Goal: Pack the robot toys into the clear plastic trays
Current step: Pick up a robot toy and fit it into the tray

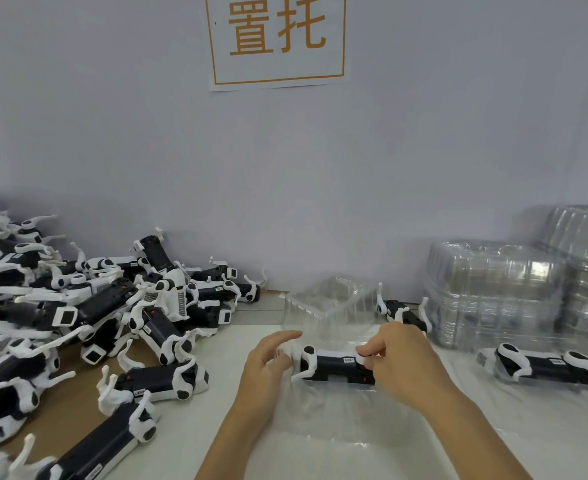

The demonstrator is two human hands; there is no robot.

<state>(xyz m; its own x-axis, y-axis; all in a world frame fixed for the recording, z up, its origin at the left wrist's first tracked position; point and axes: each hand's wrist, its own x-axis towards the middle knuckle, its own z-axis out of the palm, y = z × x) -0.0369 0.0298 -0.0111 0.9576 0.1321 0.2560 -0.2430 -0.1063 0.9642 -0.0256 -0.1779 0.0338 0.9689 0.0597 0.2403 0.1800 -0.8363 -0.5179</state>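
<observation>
A black-and-white robot dog toy point(334, 367) lies on its side in a clear plastic tray point(330, 420) in front of me. My right hand point(398, 362) pinches a white leg at the toy's right end. My left hand point(271, 362) is at the toy's left end, fingers curled on its white leg, index finger stretched out. A second clear tray point(323, 299) stands empty just behind. Another toy point(541, 368) lies packed in a tray at the right.
A big heap of loose robot toys point(88, 313) covers the left of the table on brown cardboard. One toy point(403, 311) lies behind my right hand. Stacks of clear trays point(493, 289) stand at the back right against the wall.
</observation>
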